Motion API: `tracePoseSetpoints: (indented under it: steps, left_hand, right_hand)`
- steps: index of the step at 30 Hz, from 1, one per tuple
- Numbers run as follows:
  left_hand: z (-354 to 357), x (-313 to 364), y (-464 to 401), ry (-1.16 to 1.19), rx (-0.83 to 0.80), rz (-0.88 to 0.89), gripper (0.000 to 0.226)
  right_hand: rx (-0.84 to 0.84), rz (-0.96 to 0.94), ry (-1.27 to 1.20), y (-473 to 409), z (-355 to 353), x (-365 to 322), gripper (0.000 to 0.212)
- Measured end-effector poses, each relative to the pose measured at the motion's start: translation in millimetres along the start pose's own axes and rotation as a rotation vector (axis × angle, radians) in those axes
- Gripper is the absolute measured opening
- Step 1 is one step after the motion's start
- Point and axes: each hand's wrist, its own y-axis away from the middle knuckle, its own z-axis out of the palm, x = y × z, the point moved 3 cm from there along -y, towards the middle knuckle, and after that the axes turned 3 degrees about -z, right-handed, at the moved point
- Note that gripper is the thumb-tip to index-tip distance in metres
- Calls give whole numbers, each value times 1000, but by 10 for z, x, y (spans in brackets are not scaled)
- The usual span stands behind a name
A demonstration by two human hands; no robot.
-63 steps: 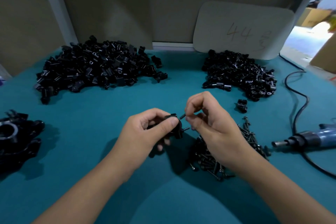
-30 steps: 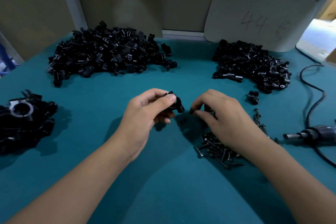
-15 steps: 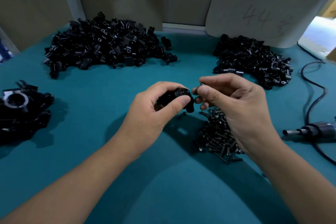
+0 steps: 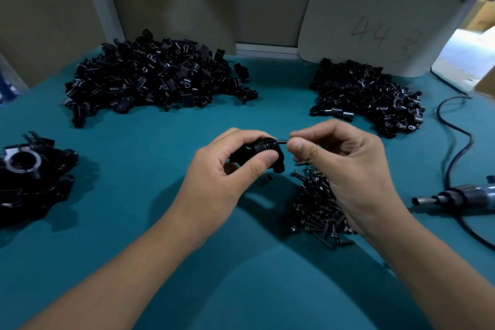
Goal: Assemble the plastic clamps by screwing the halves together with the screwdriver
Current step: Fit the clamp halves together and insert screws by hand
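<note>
Fresh from the loose pile of black screws [image 4: 318,211], the right hand [image 4: 345,166] pinches a slim black screw [image 4: 281,141] — apparently entering the black plastic clamp [image 4: 263,154] gripped by the left hand [image 4: 227,177] — screwdriver [image 4: 455,199] idle on the table.

Teal table [image 4: 134,262], blk clamp parts [image 4: 150,80], blk screws [image 4: 318,209]

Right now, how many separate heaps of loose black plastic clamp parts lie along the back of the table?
2. The larger heap sits back left; the smaller heap sits back right, below the white board. Black assemblies at the left edge are a separate group, partly cropped.
</note>
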Motion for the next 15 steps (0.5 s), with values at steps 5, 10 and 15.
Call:
tracePoseSetpoints:
  steps: [5, 10, 15]
  left_hand:
    - [-16, 22, -11, -56, -1, 3, 16]
    - [-26, 36, -4, -176, 3, 67, 16]
    - [-22, 13, -4, -202, -20, 78, 20]
  right_hand:
    - [-7, -14, 45, -7, -3, 4, 17]
    - [-28, -67, 157, 5, -24, -25, 17]
    - [-31, -100, 225, 22, -11, -38, 16]
